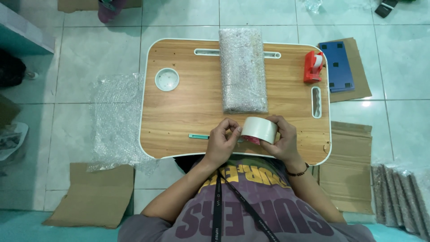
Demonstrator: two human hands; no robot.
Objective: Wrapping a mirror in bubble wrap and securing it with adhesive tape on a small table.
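Observation:
My right hand (284, 140) grips a roll of clear packing tape (260, 129) just above the near edge of a small wooden lap table (188, 107). At the roll's left side, my left hand (221, 140) pinches at the tape's end with fingertips. A long parcel wrapped in bubble wrap (243, 69) lies lengthwise in the middle of the table, just beyond the roll. A slim teal tool (198, 136) rests on the table to the left of my left hand.
A red tape dispenser (313, 66) stands at the table's right edge. A round white cup recess (167, 79) sits at left. On the tiled floor lie bubble wrap (115, 121), cardboard pieces (96, 195), a blue panel (339, 66) and wrapped rolls (401, 197).

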